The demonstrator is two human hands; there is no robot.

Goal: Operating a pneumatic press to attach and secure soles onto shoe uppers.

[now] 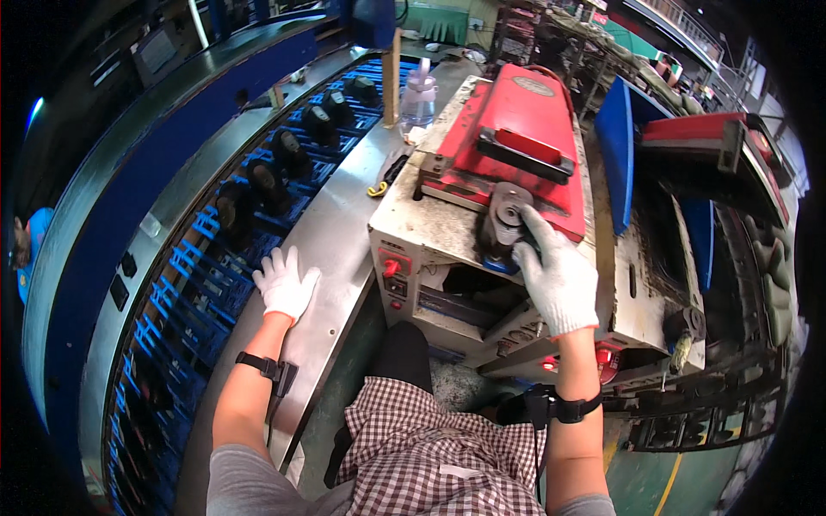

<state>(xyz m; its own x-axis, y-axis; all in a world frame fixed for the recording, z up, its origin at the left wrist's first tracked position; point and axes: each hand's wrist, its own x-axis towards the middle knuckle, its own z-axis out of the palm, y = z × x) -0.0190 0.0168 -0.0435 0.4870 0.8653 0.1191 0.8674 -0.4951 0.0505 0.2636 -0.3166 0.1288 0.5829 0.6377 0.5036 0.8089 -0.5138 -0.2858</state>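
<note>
My left hand (287, 282), in a white knit glove, lies palm down on the metal ledge (335, 206) with its fingers spread, holding nothing. Wearing a matching glove, my right hand (559, 279) grips the right side of a dark grey latch (508, 217) at the front of a machine. The index finger stretches along the latch and the thumb presses lower down; the other fingers are partly hidden. Above the latch, the machine's red lid (533, 107) is down, with a black handle (527, 155) across it. A red switch (394, 267) sits on the machine's off-white front.
Along the left runs a conveyor with blue rods (185, 258), carrying several dark shoe-like pieces (291, 153). A clear bottle (419, 99) and a yellow-handled tool (378, 189) rest on the ledge. At right, a second machine has its red lid (714, 142) raised, beside a blue panel (614, 155).
</note>
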